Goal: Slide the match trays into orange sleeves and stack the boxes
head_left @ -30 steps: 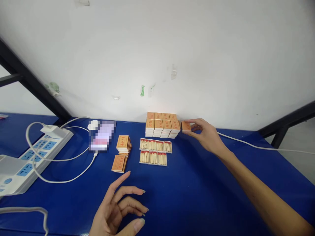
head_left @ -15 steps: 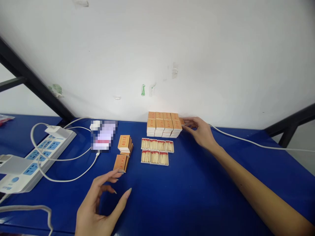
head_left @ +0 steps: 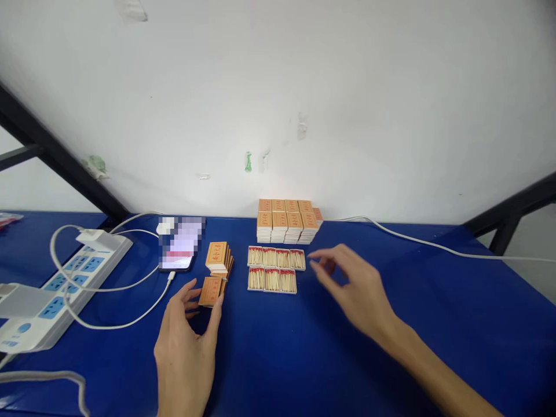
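Observation:
My left hand (head_left: pixel 186 341) has its thumb and fingers around the sides of the front orange matchbox covers (head_left: pixel 211 291), closed on them. Just behind these stands another small stack of matchbox covers (head_left: pixel 216 255). My right hand (head_left: pixel 354 284) hovers with thumb and index finger apart and nothing visible between them, close to the right end of the open match trays (head_left: pixel 272 280). These white trays lie in two rows, filled with red-tipped matches. Behind them rises a block of stacked matchboxes (head_left: pixel 286 220), with one more matchbox (head_left: pixel 318 216) against its right side.
At the left lie a white power strip (head_left: pixel 65 289) with chargers and looping white cables, and a phone (head_left: pixel 182 246) plugged into a cable. Another white cable (head_left: pixel 417 244) runs along the back right of the blue table (head_left: pixel 278 359). A wall and black metal frame bars (head_left: pixel 521 214) bound the table.
My right hand has let go beside the matchbox block and come back toward the trays. My left hand has moved forward and closed around the front matchbox covers. The view has shifted slightly.

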`<state>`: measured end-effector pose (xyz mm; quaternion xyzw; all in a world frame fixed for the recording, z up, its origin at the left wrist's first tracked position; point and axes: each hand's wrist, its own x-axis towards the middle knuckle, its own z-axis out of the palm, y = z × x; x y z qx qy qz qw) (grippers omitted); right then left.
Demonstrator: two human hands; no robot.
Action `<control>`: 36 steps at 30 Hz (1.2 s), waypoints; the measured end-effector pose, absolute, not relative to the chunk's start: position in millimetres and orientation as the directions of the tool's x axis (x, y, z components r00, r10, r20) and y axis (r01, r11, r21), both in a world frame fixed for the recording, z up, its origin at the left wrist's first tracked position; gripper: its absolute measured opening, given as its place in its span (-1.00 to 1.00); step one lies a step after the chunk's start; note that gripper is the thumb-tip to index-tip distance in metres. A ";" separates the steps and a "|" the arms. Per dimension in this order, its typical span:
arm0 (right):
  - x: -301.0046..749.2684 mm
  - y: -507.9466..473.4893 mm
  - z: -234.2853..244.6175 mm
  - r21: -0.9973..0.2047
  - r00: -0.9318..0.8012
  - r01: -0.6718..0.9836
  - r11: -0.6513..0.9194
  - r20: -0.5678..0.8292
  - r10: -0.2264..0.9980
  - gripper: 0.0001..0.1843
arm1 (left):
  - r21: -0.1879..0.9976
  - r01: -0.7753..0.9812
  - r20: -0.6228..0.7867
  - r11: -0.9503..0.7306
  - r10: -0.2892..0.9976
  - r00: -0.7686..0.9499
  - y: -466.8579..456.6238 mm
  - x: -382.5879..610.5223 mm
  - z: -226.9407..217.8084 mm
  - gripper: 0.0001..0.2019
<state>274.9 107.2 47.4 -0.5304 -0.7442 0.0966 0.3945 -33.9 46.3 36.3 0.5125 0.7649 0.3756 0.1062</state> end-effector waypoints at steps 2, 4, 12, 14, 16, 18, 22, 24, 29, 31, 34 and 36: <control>258.0 85.9 44.3 -0.529 -0.239 0.703 0.475 0.454 0.858 -0.87 | 0.677 0.710 0.219 0.194 0.868 -0.446 45.6 -37.8 38.0 -0.29; 247.6 74.0 38.5 -0.500 -0.299 0.708 0.499 0.428 0.853 -0.85 | 0.668 0.717 0.226 0.200 0.863 -0.452 39.6 -40.0 40.8 -0.30; 249.2 62.0 24.6 -0.468 -0.352 0.729 0.500 0.370 0.860 -0.73 | 0.821 0.570 0.066 0.045 0.983 -0.172 -11.4 -18.8 29.4 -0.48; 254.3 57.7 27.2 -0.474 -0.348 0.731 0.491 0.361 0.866 -0.71 | 0.819 0.573 0.038 -0.013 0.999 -0.032 -16.1 -17.8 20.8 -0.50; 262.2 52.9 31.6 -0.485 -0.352 0.729 0.483 0.339 0.872 -0.72 | 0.793 0.607 0.028 -0.052 0.998 0.049 -16.8 -20.7 14.9 -0.51; 272.2 47.9 36.7 -0.513 -0.360 0.721 0.467 0.298 0.884 -0.74 | 0.776 0.627 0.029 -0.067 0.997 0.071 -15.0 -24.7 13.0 -0.48; 284.0 36.3 43.4 -0.590 -0.264 0.726 0.355 0.238 0.935 -0.76 | 0.760 0.638 0.056 -0.121 0.991 0.121 -8.3 -25.1 15.6 -0.40; 279.6 30.2 41.2 -0.621 -0.151 0.737 0.269 0.236 0.960 -0.76 | 0.763 0.632 0.043 -0.135 0.986 0.159 -4.8 -21.3 15.8 -0.38; 250.8 21.8 19.4 -0.593 -0.009 0.783 0.188 0.291 0.957 -0.43 | 0.806 0.588 0.012 -0.068 0.995 0.098 0.1 -14.3 15.8 -0.45; 241.7 20.2 12.9 -0.592 -0.005 0.785 0.185 0.292 0.956 -0.62 | 0.827 0.562 -0.023 -0.004 0.999 0.040 -0.1 -14.8 18.6 -0.43; 232.7 14.3 13.2 -0.686 -0.024 0.705 0.183 0.234 0.972 -0.76 | 0.862 0.499 -0.087 0.091 0.996 -0.032 -1.9 -16.2 25.0 -0.40; 228.2 7.9 17.7 -0.767 -0.077 0.614 0.186 0.177 0.981 -0.73 | 0.887 0.446 -0.104 0.124 0.992 -0.069 -3.2 -15.8 28.8 -0.38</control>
